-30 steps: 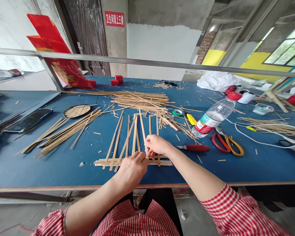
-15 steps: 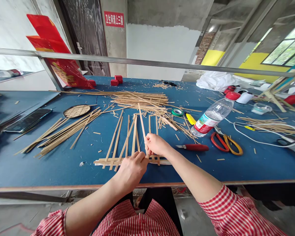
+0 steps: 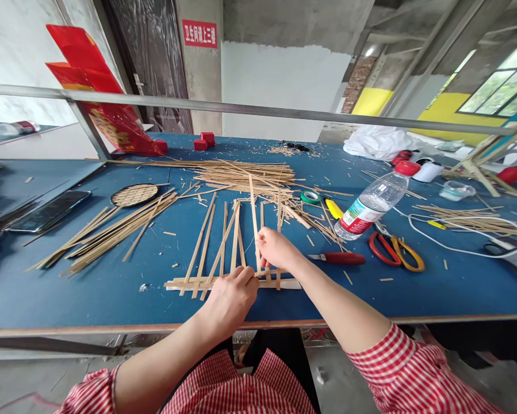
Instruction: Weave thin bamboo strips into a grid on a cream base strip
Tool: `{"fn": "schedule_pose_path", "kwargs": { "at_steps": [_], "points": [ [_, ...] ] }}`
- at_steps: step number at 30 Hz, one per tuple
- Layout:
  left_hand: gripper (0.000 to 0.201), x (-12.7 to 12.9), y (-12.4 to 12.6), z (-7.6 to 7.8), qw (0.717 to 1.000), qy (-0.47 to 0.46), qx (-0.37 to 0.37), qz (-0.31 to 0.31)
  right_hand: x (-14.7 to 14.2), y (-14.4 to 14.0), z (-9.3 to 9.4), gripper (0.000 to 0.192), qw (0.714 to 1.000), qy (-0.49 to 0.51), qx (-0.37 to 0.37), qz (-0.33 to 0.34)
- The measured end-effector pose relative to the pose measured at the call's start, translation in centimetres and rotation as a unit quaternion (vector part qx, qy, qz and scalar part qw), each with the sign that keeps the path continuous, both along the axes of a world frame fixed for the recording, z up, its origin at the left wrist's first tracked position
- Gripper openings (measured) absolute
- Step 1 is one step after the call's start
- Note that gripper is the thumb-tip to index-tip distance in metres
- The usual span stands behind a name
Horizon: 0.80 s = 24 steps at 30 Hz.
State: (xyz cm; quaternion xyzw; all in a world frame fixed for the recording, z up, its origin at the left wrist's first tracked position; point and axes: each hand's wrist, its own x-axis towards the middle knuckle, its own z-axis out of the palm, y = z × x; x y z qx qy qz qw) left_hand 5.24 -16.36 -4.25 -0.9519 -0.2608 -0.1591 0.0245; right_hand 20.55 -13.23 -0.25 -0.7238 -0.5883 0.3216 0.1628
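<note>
Over the last second the strip [image 3: 253, 213] in the right hand [image 3: 276, 248] had swung: its far end, which had leaned left, now stood nearly straight and reached further into the pile [image 3: 245, 172] beyond the hand. The strip just right of it had straightened too. That read as a strip being squared up and seated among its neighbours, so the weave [image 3: 223, 253] had gained one more upright in line.

The right hand pinched that strip low down, fingers closed on it, just above the cross strips [image 3: 184, 283]. The left hand [image 3: 232, 296] was curled, knuckles up, its fingertips pressing on the cross strips right beside the right hand; whether it gripped a strip or only held them down I could not tell. The weave lay flat on the table [image 3: 90, 293] under and ahead of both hands, close to the near edge.

The strips were thin, flat, pale and stiff, like split bamboo, with square-cut ends. The uprights fanned loosely away from the hands; the cross strips ran side to side beneath the left fingers.

Right of the right hand lay a red-handled knife [image 3: 338, 258], then scissors [image 3: 396, 250] with red and orange loops, and beyond them a clear bottle [image 3: 372, 206] with a red cap, lying tilted. Far left of the left hand sat a bundle [image 3: 111, 233] of longer strips and a small round woven disc [image 3: 135, 195]. Chips littered the blue, felt-like top.
</note>
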Motion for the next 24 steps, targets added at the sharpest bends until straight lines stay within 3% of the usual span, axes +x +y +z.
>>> {"fn": "schedule_pose_path", "kwargs": {
  "at_steps": [7,24],
  "points": [
    [0.015,0.02,-0.07,-0.07,1.000,-0.011,0.007,0.002,-0.06,0.16,-1.09,0.012,0.998,0.044,-0.049,-0.007],
    [0.014,-0.03,-0.28,-0.18,1.000,-0.007,-0.003,0.012,-0.02,0.19,-0.74,0.011,0.998,0.040,-0.043,0.001]
  ]
}}
